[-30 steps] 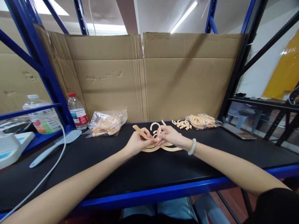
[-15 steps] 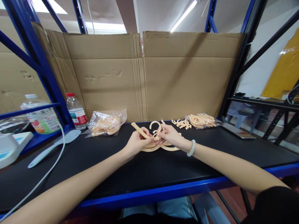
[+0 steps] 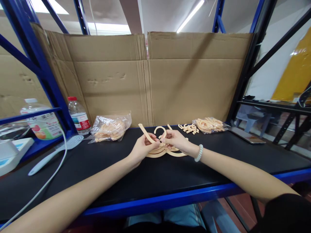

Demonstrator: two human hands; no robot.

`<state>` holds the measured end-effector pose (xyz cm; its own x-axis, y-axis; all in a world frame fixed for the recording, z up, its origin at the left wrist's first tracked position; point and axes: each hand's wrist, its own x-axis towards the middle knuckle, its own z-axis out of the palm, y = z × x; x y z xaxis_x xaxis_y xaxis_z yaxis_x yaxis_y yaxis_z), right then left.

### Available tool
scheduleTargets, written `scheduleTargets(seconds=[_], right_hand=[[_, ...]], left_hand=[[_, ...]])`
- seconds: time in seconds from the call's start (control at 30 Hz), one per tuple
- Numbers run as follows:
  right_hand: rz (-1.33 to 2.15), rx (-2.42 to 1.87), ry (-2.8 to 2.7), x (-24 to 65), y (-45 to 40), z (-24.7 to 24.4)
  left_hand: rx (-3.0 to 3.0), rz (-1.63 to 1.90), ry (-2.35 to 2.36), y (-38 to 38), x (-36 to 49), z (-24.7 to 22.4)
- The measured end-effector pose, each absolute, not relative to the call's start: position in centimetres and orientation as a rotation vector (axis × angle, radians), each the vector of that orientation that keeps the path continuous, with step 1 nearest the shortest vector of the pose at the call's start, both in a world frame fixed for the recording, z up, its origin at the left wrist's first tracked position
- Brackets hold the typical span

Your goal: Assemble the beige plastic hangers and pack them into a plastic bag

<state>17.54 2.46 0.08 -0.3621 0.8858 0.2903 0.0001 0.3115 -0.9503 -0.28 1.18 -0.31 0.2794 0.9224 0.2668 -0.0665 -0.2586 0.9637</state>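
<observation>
The fingers of the left hand (image 3: 143, 146) are closed around a curved tan strip (image 3: 145, 132), and one end of it sticks up past the hand. The thumb and fingers of the right hand (image 3: 177, 139) pinch a tan hook (image 3: 160, 127) near its bottom, and its round top shows above the fingers. The hands are close together over the black table (image 3: 150, 181), near the middle. I cannot tell if the strip and the hook are joined, because the fingers hide that spot. More curved pieces (image 3: 155, 156) lie on the table just under the hands.

Behind the right hand is a pile of small hooks (image 3: 188, 128), just beside a clear bag of tan parts (image 3: 210, 125). Another clear bag (image 3: 111, 129) with tan parts sits on the left side.

Next to that bag stands a bottle (image 3: 81, 121) with a red cap. Its label is white, blue and red, but the words are too small to read. A bigger bottle (image 3: 43, 124) with a white cap has a label with pink, green and a fruit picture. Its writing is too blurry to read.
</observation>
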Motion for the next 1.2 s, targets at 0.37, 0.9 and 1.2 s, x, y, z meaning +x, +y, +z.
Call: scheduleTargets(seconds=[0.37,0.9,1.2], right_hand=[[1.091,-0.826,-1.693,20.3,5.2,1.0],[-0.032,-1.036,-2.534,25.2,12.1,-1.7],[0.056,-0.963,-2.107,25.2,10.9,-0.7]], left_hand=[[1.198,1.169,0.816,1.2,0.1,0.3],[1.040,1.184,0.805,1.0,0.2,0.8],[1.092,1.160,0.785,1.1,0.0,0.8]])
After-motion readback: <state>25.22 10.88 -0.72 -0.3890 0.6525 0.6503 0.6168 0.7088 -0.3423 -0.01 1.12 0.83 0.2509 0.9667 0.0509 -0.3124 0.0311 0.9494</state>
